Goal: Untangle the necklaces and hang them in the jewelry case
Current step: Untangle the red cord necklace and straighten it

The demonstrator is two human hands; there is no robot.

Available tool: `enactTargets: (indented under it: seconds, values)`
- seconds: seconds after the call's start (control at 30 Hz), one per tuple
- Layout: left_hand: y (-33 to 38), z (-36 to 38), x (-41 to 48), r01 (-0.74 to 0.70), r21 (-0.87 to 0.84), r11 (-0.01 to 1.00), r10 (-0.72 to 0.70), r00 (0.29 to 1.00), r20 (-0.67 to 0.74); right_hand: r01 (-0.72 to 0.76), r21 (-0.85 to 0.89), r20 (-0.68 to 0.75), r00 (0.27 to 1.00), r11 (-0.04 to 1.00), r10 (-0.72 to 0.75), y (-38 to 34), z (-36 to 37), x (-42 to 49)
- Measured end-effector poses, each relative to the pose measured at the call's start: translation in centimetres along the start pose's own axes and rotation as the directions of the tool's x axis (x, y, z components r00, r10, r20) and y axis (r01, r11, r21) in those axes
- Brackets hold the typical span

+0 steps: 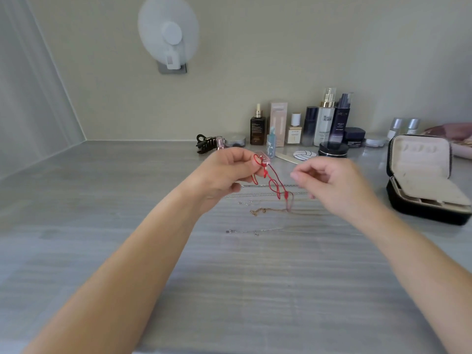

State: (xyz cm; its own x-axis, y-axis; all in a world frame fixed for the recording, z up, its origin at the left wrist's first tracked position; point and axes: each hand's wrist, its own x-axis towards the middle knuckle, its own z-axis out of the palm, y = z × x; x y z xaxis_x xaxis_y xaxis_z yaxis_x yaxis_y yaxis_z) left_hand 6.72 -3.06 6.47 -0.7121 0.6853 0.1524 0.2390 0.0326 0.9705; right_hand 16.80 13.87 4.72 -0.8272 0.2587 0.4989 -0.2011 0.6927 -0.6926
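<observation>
My left hand (231, 169) is raised above the grey table and pinches a red cord necklace (272, 182) with a small pink pendant near its top. The cord hangs down in loops to the right. My right hand (329, 181) hovers beside the cord with curled fingers, blurred; nothing is plainly held in it. Under the hands lie thin chains: silver chains (268, 186), a gold chain (265, 210) and a fine silver chain (252, 230). The black jewelry case (424, 200) stands open at the right, its cream lid upright.
Cosmetic bottles and jars (324, 123) line the back wall behind the hands, with a black hair claw (205, 143) to their left. A white fan (168, 37) is mounted on the wall. Pink fabric (457, 131) lies behind the case.
</observation>
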Motion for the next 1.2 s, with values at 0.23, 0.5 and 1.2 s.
enactTargets:
  seconds: [0.23, 0.5, 1.2]
  values:
    - [-0.1, 2.1, -0.2, -0.055, 0.027, 0.998, 0.054, 0.998, 0.034, 0.11, 0.188, -0.061, 0.993, 0.976, -0.1, -1.6, 1.3, -0.1]
    - [-0.1, 1.8, -0.1, -0.027, -0.133, 0.991, 0.03, 0.999, 0.018, 0.003, 0.264, -0.018, 1.0, 0.965, 0.002, -1.4, 0.8, 0.1]
    - [0.1, 3.5, -0.5, -0.154, 0.019, 0.988, 0.155, 0.987, -0.032, 0.166, 0.07, -0.14, 0.978, 0.984, -0.155, -2.1, 0.3, -0.4]
